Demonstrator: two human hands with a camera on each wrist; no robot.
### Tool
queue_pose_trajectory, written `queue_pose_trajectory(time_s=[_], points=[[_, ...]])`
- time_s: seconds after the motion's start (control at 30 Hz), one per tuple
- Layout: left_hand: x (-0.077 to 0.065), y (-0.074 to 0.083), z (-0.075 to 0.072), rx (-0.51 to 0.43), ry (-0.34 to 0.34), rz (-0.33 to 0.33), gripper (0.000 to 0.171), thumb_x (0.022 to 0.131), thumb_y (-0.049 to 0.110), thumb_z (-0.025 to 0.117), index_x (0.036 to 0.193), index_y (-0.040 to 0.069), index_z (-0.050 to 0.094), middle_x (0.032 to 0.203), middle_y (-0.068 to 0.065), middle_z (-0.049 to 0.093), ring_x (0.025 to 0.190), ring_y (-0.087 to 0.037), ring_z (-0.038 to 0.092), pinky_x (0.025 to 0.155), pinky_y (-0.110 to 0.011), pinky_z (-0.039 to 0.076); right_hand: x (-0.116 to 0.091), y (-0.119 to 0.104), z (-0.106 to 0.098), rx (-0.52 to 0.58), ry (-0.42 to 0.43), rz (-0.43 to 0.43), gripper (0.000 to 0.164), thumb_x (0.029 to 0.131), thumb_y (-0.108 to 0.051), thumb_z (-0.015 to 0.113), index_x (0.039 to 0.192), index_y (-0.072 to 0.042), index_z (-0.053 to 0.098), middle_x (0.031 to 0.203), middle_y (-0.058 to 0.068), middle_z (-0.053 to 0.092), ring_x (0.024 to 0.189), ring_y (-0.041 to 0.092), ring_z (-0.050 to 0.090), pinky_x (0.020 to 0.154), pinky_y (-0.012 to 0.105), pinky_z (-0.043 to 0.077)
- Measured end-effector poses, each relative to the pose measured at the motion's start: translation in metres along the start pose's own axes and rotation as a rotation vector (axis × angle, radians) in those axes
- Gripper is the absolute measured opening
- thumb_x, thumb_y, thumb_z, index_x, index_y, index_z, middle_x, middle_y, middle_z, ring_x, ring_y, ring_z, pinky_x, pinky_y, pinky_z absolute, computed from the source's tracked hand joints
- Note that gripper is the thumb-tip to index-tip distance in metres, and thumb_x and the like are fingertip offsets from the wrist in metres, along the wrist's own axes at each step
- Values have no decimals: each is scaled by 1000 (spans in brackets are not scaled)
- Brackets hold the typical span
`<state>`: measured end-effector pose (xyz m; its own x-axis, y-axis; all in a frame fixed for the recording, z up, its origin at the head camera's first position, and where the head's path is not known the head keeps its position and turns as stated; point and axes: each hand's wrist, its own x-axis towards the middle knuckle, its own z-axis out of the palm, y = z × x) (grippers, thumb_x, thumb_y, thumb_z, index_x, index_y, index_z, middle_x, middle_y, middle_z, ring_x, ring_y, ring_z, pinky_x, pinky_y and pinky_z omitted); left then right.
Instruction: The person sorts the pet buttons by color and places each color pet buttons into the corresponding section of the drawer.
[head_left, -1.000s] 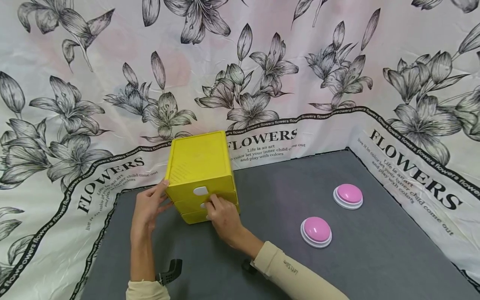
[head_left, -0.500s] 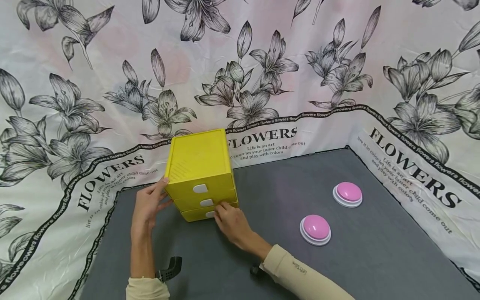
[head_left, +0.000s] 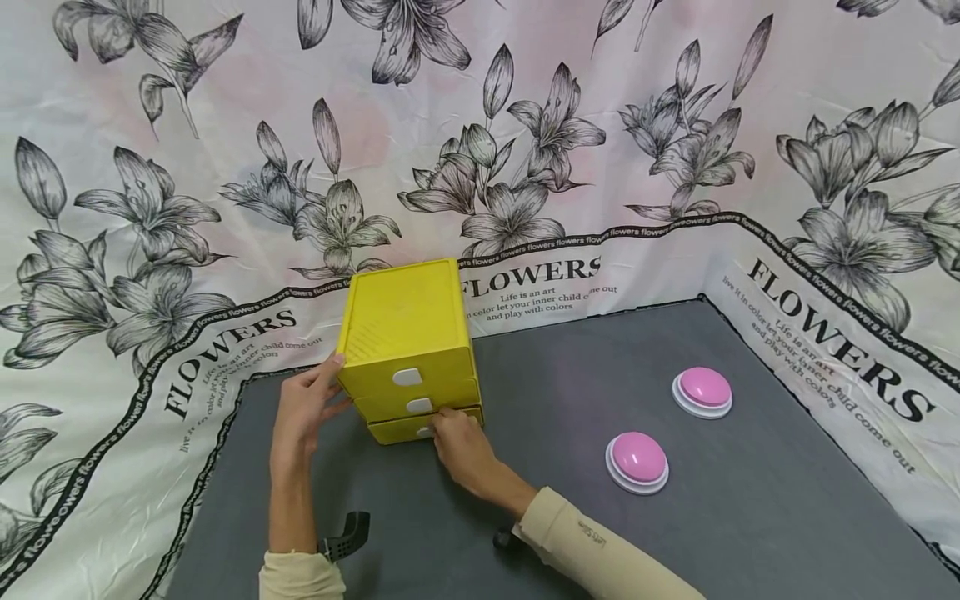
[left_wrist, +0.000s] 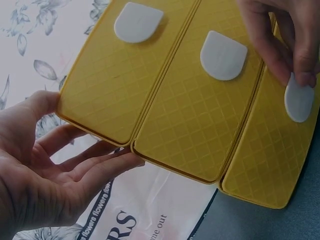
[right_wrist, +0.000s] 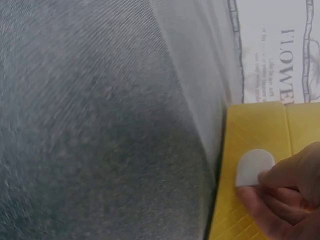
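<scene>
A yellow three-drawer box [head_left: 405,312] stands against the back cloth, each drawer front bearing a white tab handle. My right hand [head_left: 467,450] pinches the bottom drawer's handle [left_wrist: 299,100] between thumb and fingers; the right wrist view shows the same grip on that white tab [right_wrist: 254,167]. On the box's left side rests my left hand [left_wrist: 60,160], thumb at the top front corner and fingers spread along the side wall. The top handle [left_wrist: 138,22] and middle handle [left_wrist: 224,55] are untouched. All three fronts look nearly flush.
Two pink push buttons with white bases, a nearer one [head_left: 637,462] and a farther one [head_left: 702,392], sit on the grey table [head_left: 555,375] to the right. A flower-printed cloth [head_left: 525,167] rises behind the table and along its sides.
My right hand has moved down from the middle drawer's handle to the bottom one and now pinches it. The left hand has stayed on the box's side. The head view has shifted slightly.
</scene>
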<state>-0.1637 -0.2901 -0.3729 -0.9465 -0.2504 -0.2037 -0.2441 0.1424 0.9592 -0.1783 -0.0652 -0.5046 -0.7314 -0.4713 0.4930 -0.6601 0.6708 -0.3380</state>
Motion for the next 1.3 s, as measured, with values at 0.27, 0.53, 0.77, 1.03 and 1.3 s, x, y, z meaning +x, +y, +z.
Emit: queue_pose_trajectory(time_s=[0.27, 0.53, 0.77, 1.03, 1.3], points=[[1, 0, 2, 3, 2, 2, 74, 103, 56, 59, 157, 7, 46, 166, -15, 40, 147, -33, 51, 102, -33, 61, -19, -18, -12, -102, 82, -53, 58, 88, 2, 74, 58, -22, 30, 59, -10, 18, 55, 1, 8, 49, 15, 6], [2, -3, 2, 14, 3, 4, 78, 102, 58, 58, 158, 6, 45, 167, -16, 39, 147, -34, 50, 99, -29, 63, -36, -36, -29, -144, 6, -75, 63, 86, 3, 73, 60, -21, 20, 67, -8, 7, 60, 5, 5, 51, 19, 4], [0, -2, 4, 13, 5, -2, 78, 101, 59, 59, 158, 7, 46, 166, -16, 40, 147, -33, 50, 104, -37, 60, -48, -50, -41, -133, -155, -46, 63, 89, 4, 70, 56, -21, 22, 60, -9, 10, 54, 4, 12, 45, 19, 7], [-1, 2, 3, 15, 14, 6, 76, 102, 58, 59, 157, 6, 47, 166, -15, 40, 147, -32, 50, 100, -33, 62, -53, -55, -53, -80, -271, -65, 43, 94, -1, 69, 59, -17, 48, 53, -3, 38, 45, 5, 33, 40, 18, 12], [-2, 1, 3, 4, 13, 4, 76, 103, 56, 59, 157, 6, 46, 167, -16, 38, 147, -32, 49, 97, -30, 63, -43, -36, -99, 176, -448, 111, 14, 95, -17, 78, 108, -12, 81, 86, -2, 79, 56, -1, 57, 48, 12, 43]])
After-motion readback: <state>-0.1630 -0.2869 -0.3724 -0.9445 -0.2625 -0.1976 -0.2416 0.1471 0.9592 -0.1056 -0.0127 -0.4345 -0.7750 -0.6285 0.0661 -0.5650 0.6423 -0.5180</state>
